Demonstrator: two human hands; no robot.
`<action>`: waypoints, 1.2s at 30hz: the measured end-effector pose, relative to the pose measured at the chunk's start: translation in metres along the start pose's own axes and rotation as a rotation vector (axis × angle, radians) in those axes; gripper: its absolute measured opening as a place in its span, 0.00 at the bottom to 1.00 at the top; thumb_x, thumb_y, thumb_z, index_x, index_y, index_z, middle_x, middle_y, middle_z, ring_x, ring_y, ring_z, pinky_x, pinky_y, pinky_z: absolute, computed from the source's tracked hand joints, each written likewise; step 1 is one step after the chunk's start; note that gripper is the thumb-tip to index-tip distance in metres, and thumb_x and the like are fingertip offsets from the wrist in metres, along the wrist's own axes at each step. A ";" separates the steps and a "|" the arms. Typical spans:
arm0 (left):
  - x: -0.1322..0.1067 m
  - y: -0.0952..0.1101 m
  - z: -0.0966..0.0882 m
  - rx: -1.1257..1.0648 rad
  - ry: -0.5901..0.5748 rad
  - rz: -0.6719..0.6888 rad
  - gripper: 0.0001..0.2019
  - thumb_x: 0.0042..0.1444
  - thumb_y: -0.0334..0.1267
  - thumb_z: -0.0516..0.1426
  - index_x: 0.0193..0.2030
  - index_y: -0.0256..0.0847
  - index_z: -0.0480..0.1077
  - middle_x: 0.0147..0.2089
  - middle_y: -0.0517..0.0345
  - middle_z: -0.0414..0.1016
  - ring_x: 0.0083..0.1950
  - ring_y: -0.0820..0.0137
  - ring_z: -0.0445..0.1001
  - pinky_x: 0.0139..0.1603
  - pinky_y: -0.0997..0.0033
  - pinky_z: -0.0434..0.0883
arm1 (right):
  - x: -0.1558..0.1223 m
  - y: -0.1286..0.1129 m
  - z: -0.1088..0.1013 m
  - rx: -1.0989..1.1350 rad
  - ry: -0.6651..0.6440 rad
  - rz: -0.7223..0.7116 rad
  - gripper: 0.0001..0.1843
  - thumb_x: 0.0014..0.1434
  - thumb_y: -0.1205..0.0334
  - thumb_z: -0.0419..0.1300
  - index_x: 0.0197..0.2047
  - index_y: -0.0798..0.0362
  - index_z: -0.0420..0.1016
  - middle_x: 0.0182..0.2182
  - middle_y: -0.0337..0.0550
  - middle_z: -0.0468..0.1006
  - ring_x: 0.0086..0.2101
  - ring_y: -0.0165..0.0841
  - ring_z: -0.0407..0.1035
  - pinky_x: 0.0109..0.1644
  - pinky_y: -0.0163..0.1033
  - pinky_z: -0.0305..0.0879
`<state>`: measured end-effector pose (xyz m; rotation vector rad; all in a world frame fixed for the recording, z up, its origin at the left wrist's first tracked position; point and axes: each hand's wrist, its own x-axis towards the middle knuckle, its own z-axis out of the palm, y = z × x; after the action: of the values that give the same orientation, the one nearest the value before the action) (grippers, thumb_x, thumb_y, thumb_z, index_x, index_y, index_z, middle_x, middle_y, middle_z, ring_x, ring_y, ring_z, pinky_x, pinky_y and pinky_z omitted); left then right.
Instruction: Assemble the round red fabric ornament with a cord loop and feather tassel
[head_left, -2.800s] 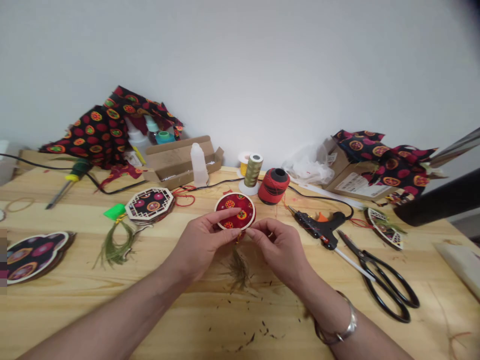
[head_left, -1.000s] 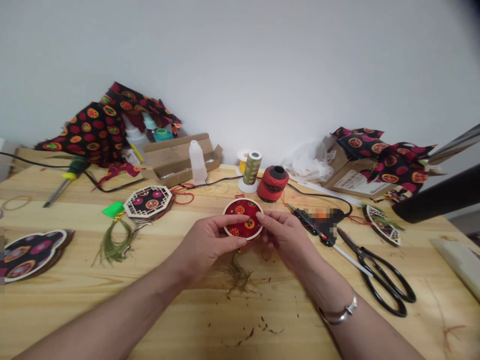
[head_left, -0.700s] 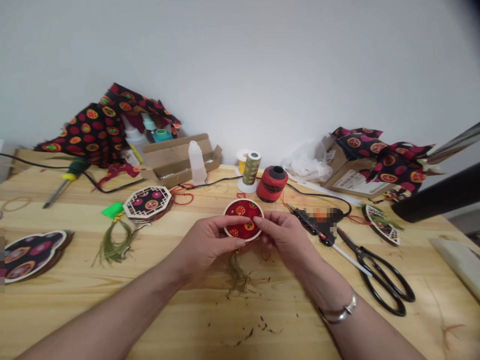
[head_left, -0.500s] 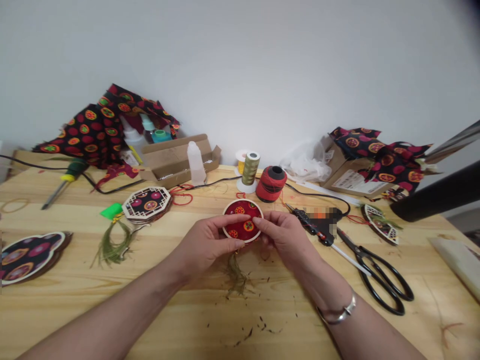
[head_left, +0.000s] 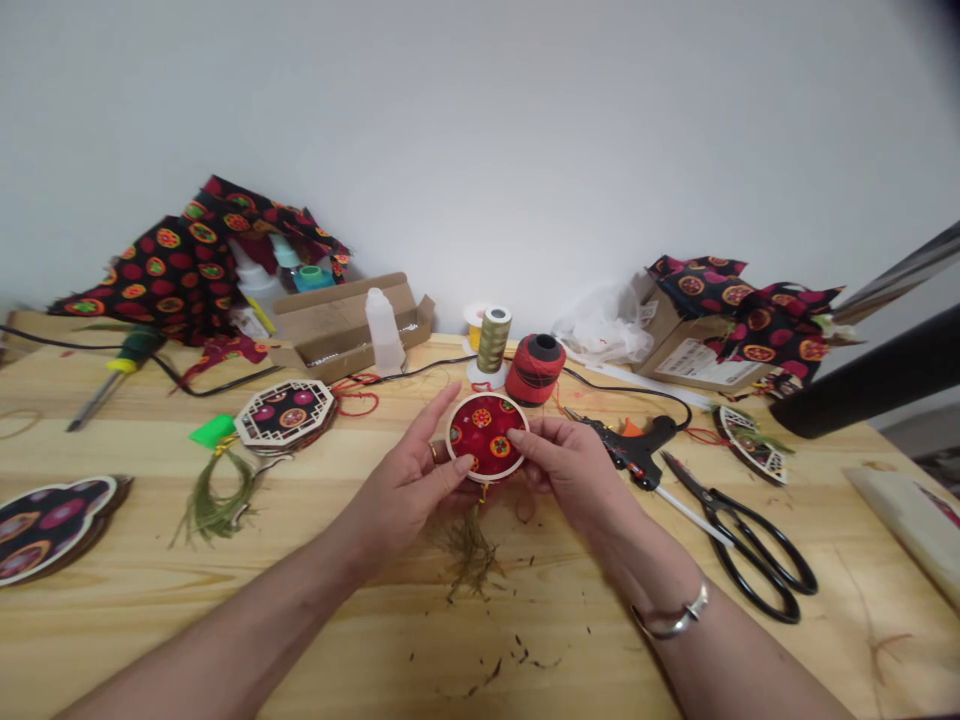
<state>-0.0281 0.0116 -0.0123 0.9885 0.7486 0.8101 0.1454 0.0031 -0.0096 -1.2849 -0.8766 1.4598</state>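
Note:
Both hands hold a round ornament (head_left: 486,436) of red patterned fabric in a pale wooden rim. My left hand (head_left: 409,482) grips its lower left edge, and a ring shows on one finger. My right hand (head_left: 566,470) has its fingertips against the right edge and lower face. Below the ornament hangs a thin olive-green feather tassel (head_left: 471,552), its tips close to the table. Part of the rim is hidden behind my fingers.
On the wooden table (head_left: 150,640) lie a hot glue gun (head_left: 630,450), black-handled scissors (head_left: 750,555), a red thread spool (head_left: 535,370), an olive thread spool (head_left: 493,340), a lattice ornament (head_left: 285,416) and a cardboard box (head_left: 337,330). Small dark fibre scraps lie near me.
The ornament has tilted up to face me, and my fingers have moved off its face to its edges. The whole view has shifted slightly left.

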 end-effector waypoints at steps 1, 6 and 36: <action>0.000 -0.001 0.000 -0.025 0.006 -0.003 0.39 0.56 0.37 0.57 0.67 0.59 0.37 0.45 0.56 0.77 0.41 0.65 0.77 0.41 0.62 0.73 | 0.001 0.000 -0.001 0.004 -0.002 -0.009 0.12 0.45 0.57 0.65 0.22 0.56 0.69 0.12 0.31 0.64 0.13 0.21 0.53 0.14 0.28 0.47; 0.002 -0.004 -0.003 -0.052 0.046 -0.044 0.36 0.54 0.36 0.59 0.66 0.54 0.46 0.39 0.56 0.78 0.37 0.67 0.77 0.38 0.64 0.72 | 0.002 0.001 -0.002 0.018 0.006 -0.044 0.13 0.45 0.56 0.65 0.23 0.57 0.69 0.12 0.31 0.64 0.14 0.20 0.52 0.17 0.28 0.44; 0.005 0.006 -0.005 0.000 0.052 0.046 0.35 0.50 0.35 0.62 0.64 0.45 0.54 0.51 0.50 0.75 0.47 0.64 0.75 0.46 0.65 0.71 | -0.002 -0.001 0.000 0.025 -0.026 -0.042 0.13 0.46 0.56 0.65 0.25 0.56 0.69 0.13 0.31 0.63 0.14 0.20 0.51 0.17 0.29 0.44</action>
<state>-0.0308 0.0200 -0.0089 0.9911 0.7726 0.8788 0.1457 0.0019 -0.0081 -1.2242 -0.8943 1.4535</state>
